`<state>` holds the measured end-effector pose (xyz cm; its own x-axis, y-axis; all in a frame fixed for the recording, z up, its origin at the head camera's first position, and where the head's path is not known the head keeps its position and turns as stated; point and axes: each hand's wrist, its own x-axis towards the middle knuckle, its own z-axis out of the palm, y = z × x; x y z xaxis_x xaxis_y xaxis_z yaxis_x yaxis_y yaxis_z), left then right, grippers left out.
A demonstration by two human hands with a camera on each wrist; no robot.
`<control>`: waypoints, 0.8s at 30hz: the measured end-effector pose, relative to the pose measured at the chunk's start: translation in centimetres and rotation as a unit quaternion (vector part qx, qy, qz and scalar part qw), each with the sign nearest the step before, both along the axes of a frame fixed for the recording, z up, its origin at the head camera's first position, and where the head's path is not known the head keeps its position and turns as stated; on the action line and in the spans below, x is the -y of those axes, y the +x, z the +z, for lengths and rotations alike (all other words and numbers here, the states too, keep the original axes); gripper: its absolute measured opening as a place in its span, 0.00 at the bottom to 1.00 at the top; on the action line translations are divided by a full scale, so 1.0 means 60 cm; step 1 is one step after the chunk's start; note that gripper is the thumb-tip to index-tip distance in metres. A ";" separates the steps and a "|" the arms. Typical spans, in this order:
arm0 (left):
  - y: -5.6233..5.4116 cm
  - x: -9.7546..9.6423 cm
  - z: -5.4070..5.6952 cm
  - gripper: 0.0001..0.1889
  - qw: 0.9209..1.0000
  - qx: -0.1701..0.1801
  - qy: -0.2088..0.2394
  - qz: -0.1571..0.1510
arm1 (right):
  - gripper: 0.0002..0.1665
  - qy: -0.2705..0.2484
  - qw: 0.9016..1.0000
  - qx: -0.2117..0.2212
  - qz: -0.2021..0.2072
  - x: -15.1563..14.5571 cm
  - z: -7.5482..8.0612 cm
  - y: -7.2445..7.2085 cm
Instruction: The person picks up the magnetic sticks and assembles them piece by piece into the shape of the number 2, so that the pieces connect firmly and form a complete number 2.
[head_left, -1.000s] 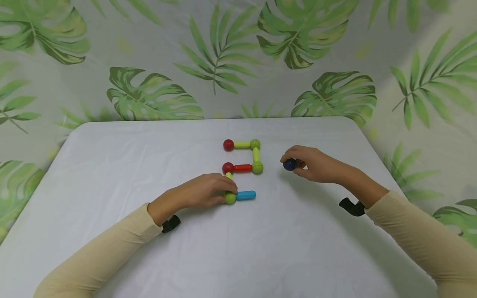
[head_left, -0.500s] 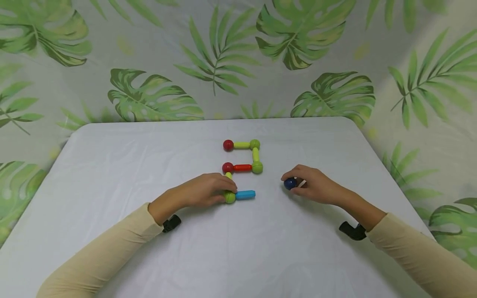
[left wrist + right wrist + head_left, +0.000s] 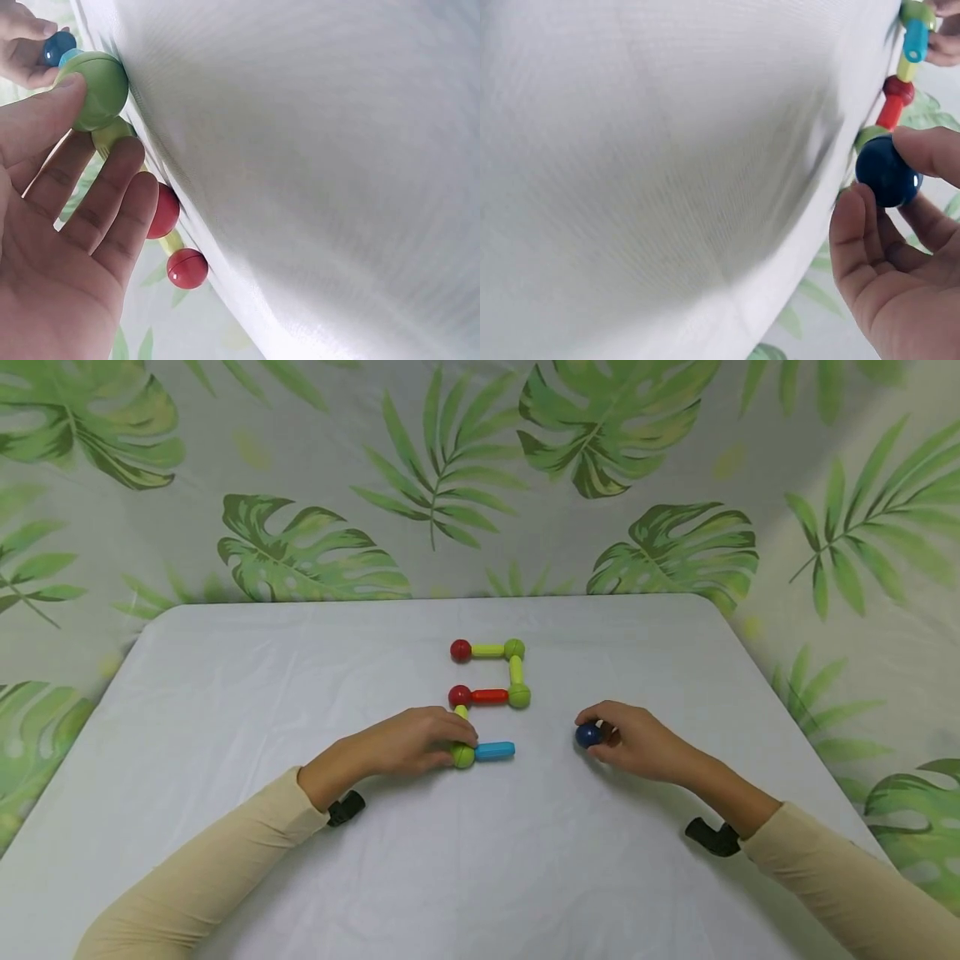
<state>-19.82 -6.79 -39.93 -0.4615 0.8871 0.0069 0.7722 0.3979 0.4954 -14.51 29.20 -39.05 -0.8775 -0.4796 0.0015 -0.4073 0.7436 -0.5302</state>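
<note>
My left hand (image 3: 412,742) pinches the near green ball (image 3: 105,90) of a ball-and-rod chain lying on the white table. From that ball a blue rod (image 3: 495,751) points right, its outer end free. A yellow-green rod, partly behind my fingers, leads back to a red ball (image 3: 460,696). Beyond it come a red rod (image 3: 490,697), a green ball (image 3: 519,696), another yellow-green rod (image 3: 516,671), a far green ball (image 3: 513,648), a last rod (image 3: 488,651) and a second red ball (image 3: 461,650). To the right, my right hand (image 3: 630,743) grips a dark blue ball (image 3: 887,171) between thumb and fingers.
The white-covered table (image 3: 337,877) has its far edge against a leaf-patterned cloth backdrop (image 3: 465,485). Dark wrist cameras sit under both sleeves, the left camera (image 3: 347,808) and the right camera (image 3: 712,837).
My right hand has come nearer to me with the dark blue ball, down to about the height of the blue rod in the head view. The left hand and the chain stay put.
</note>
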 end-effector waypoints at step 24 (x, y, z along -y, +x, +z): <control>-0.005 -0.002 -0.002 0.18 1.000 0.006 -0.003 -0.006 | 0.25 -0.016 0.998 0.038 0.047 0.055 -0.019 -0.014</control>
<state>-20.11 -6.69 -40.07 -0.4513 0.8924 -0.0038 0.7708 0.3919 0.5023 -15.37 25.91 -40.16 -0.8268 -0.5606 -0.0464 -0.4322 0.6859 -0.5854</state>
